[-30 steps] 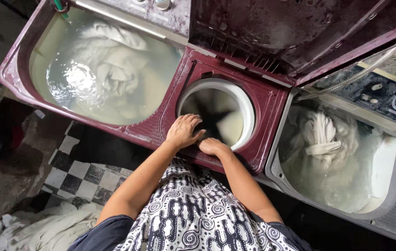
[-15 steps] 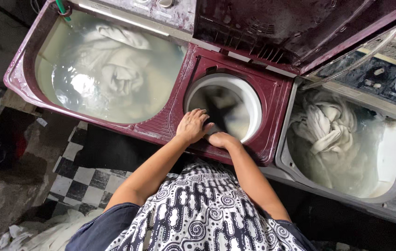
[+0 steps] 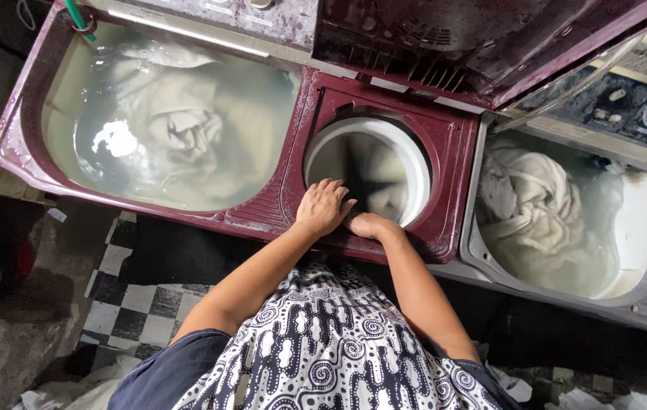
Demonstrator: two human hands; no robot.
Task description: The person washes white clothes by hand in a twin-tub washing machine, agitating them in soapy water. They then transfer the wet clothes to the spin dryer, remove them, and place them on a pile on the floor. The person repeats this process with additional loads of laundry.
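I look down on a maroon twin-tub washing machine point(image 3: 293, 205). My left hand point(image 3: 323, 206) lies flat, fingers spread, on the white rim of the round spinner drum point(image 3: 413, 152). Beside it, my right hand point(image 3: 370, 225) rests on the same near rim with fingers curled over the edge into the drum; what the fingers touch is hidden. The drum's inside is blurred, with pale cloth point(image 3: 390, 199) showing low in it. Left of the drum, the wash tub point(image 3: 27, 144) holds cloudy water and white laundry point(image 3: 179, 125).
The machine's raised maroon lid point(image 3: 475, 38) stands behind the drum. A second grey machine point(image 3: 642, 228) at right holds wet white cloth point(image 3: 524, 201). A green hose point(image 3: 74, 15) dips in at top left. Checkered floor point(image 3: 122, 304) and white cloth point(image 3: 73, 391) lie below left.
The view has drifted so the machines sit lower and further right in frame. Both hands stay on the drum's near rim, barely shifted. Laundry in the wash tub has turned.
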